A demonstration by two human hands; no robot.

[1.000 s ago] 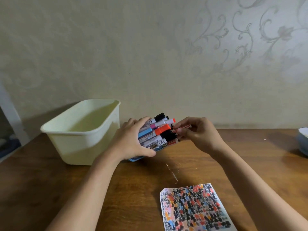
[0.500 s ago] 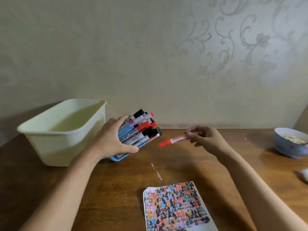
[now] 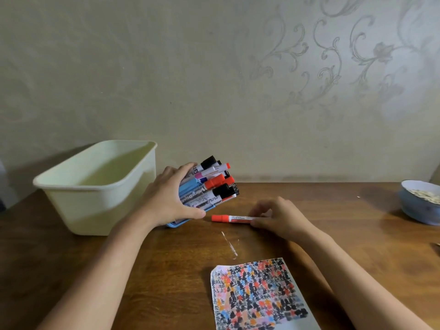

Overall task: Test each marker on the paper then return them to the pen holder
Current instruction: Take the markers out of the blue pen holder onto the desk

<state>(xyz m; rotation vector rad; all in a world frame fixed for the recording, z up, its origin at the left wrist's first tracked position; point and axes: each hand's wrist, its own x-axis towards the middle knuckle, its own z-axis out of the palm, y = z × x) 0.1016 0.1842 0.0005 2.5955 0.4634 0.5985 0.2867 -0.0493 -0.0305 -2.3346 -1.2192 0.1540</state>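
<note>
My left hand (image 3: pixel 169 201) grips a blue pen holder (image 3: pixel 188 216), tilted to the right with its lower edge on the table. Several capped markers (image 3: pixel 214 182) with black, red and pink caps stick out of it. My right hand (image 3: pixel 278 215) rests on the table to the right, fingers closed on the back end of a white marker with a red cap (image 3: pixel 232 218). That marker lies flat on the wood, cap pointing left toward the holder. A sheet of paper (image 3: pixel 257 291) covered in coloured marks lies near the front edge, below the right hand.
A pale yellow plastic tub (image 3: pixel 95 186) stands at the left against the wall. A blue bowl (image 3: pixel 419 203) with something pale inside sits at the far right. The wooden table (image 3: pixel 166 270) has a light scratch between the marker and the paper.
My right hand pulled the red-capped marker out of the holder, carried it right and lowered it flat onto the table. The left hand kept the holder tilted.
</note>
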